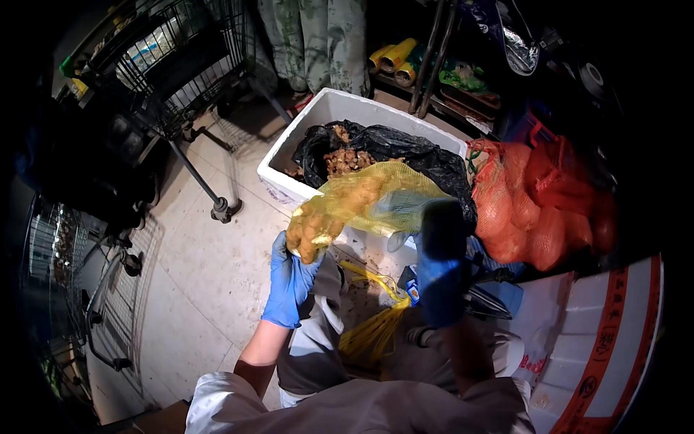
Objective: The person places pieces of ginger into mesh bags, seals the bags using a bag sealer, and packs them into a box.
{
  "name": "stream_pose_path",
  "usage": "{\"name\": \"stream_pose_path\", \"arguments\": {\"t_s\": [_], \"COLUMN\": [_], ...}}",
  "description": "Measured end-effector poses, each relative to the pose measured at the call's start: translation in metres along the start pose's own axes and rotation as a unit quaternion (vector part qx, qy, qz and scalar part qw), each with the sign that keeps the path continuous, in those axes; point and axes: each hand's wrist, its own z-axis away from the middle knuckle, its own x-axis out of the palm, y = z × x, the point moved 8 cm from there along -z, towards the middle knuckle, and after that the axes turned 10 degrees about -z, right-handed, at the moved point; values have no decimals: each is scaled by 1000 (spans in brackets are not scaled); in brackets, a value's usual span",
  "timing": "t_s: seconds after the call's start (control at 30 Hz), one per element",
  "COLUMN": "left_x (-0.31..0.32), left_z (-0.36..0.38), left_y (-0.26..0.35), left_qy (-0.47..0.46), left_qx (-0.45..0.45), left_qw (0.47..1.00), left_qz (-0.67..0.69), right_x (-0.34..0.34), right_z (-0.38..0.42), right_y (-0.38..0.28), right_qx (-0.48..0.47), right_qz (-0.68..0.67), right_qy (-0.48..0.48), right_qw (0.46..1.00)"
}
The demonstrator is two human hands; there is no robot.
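Note:
A yellow mesh bag (347, 202) with brown, knobbly pieces inside stretches between my hands, over the near edge of a white foam box (289, 148). My left hand (291, 281), in a blue glove, is closed round the bag's lower left end. On the right, my right hand (439, 267), also in a blue glove, is in deep shadow beside the bag's other end; its fingers are hard to make out. Inside the box lies a black plastic bag (405, 145) with brown pieces (347, 160) similar to those in the mesh.
Red mesh sacks (506, 202) of round things stand right of the box. Yellow strings (372, 329) hang between my legs. A wire cart (181, 65) is at the upper left, its wheel (225, 210) on the tiled floor. White boxes with red tape (600, 347) fill the lower right.

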Motion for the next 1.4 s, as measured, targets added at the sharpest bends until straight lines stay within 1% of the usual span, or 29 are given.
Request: {"name": "stream_pose_path", "arguments": {"t_s": [0.07, 0.1, 0.17, 0.23, 0.3, 0.33, 0.37, 0.4, 0.43, 0.5, 0.53, 0.57, 0.63, 0.67, 0.7, 0.73, 0.77, 0.8, 0.87, 0.93, 1.0, 1.07, 1.1, 1.17, 1.27, 1.3, 1.33, 1.37, 1.4], "left_x": [5, 11, 10, 4, 4, 6, 11, 16, 1, 2, 4, -1, 5, 12, 20, 20, 17, 15, 19, 18, 13, 8, 4, 7, 10, 13, 17, 20, 22], "left_z": [2, 5, 7, 8, 8, 7, 6, 7, 4, 0, 1, 1, 4, 6, 7, 7, 8, 8, 7, 7, 4, 0, -4, -5, -3, -2, -1, 0, 0], "left_y": [-1, 1, 4, 0, -6, -5, -8, -10, -1, 8, 14, 14, 13, 10, 6, 5, 2, 0, -7, -8, -10, -1, -3, 1, 1, -3, -8, -11, -15], "left_qy": [-14, -12, 13, 23, 25, 22, -8, -38, -30, -68, -100, -74, -78, -69, -60, -60, -51, -42, -37, 25, 32, 13, -27, -23, -18, -23, -28, -28, -22], "left_qx": [-13, -3, 14, 6, 3, 1, -16, -33, -10, -2, 6, -17, 8, -12, -32, -30, -29, -29, -42, 5, -5, 39, -18, -16, -17, -26, -36, -38, -40], "left_qw": [1000, 1000, 999, 999, 998, 998, 1000, 998, 999, 997, 994, 994, 997, 997, 996, 996, 997, 998, 998, 999, 998, 999, 998, 998, 997, 996, 994, 994, 993], "left_qz": [7, 8, -27, -29, -53, -55, -12, 32, 27, 34, 41, 74, 27, 43, 61, 58, 41, 24, 35, 41, 61, -32, 48, 61, 70, 84, 97, 97, 108], "right_x": [21, 5, -17, -51, -55, -60, -64, -62, -59, -50, -48, -43, -35, -23, -24, -35, -43, -45, -44, -34, -44, -46, -48, -40, -41, -36, -31, -29, -33], "right_z": [11, 9, 3, 2, 3, -1, -4, -10, -13, -14, -21, -25, -27, -25, -26, -29, -31, -35, -39, -40, -33, -28, -26, -25, -37, -45, -47, -50, -50], "right_y": [-8, 1, 23, 26, 39, 54, 68, 80, 89, 96, 90, 81, 65, 52, 46, 33, 17, 12, 1, -5, -13, -10, -4, 7, 13, 11, 3, -5, -6], "right_qx": [-86, -43, 2, -74, -59, -37, -19, 25, 77, 143, 118, 91, 94, 134, 132, 55, -22, -23, -30, 4, -125, -125, -97, -19, 30, 84, 85, 53, 15], "right_qz": [322, 153, -23, -64, -122, -307, -481, -654, -795, -844, -851, -856, -799, -805, -807, -700, -569, -570, -632, -690, -518, -522, -564, -640, -627, -612, -612, -696, -686], "right_qy": [1, 104, 202, 289, 297, 298, 313, 279, 271, 251, 196, 140, 143, 57, 58, 50, 42, 43, 32, 15, 98, 99, 112, 117, 125, 39, 39, 105, 149], "right_qw": [943, 982, 979, 952, 945, 903, 818, 702, 538, 452, 473, 490, 576, 575, 573, 710, 821, 820, 774, 724, 841, 838, 812, 759, 768, 785, 785, 709, 712]}}
